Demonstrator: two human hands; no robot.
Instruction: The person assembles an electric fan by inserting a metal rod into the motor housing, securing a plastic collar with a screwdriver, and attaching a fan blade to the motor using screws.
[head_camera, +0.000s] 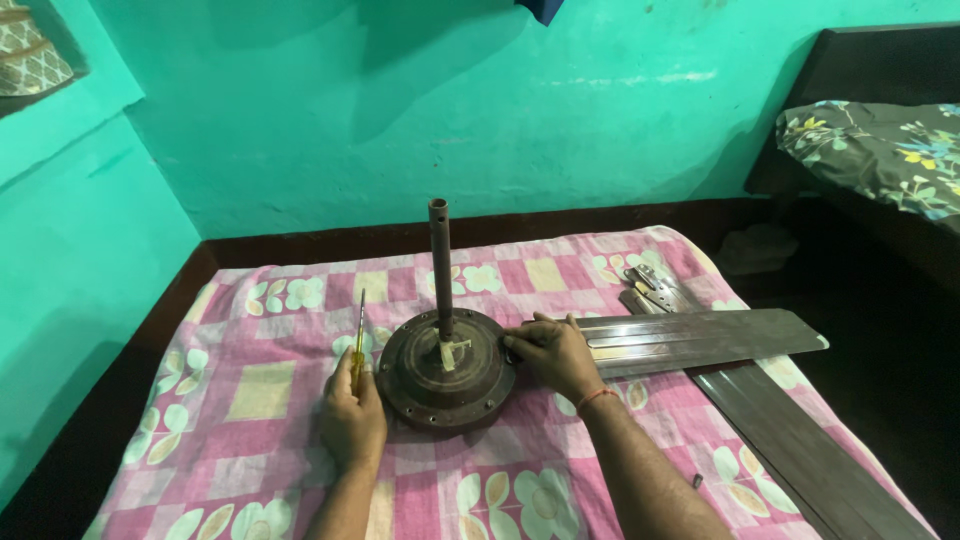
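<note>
A round brown ceiling-fan motor (445, 375) with an upright rod (439, 260) rests on a pink flowered sheet (260, 400). My left hand (352, 420) sits at the motor's left edge and holds a yellow-handled screwdriver (359, 345) pointing up. My right hand (556, 352) presses on the end of a long dark fan blade (700, 338), right where it meets the motor's right rim.
A second fan blade (800, 450) lies diagonally at the right of the sheet. Metal blade brackets (650, 285) lie behind the blades. A bed with a dark flowered cover (880, 150) stands at the far right. Green walls close off the back and left.
</note>
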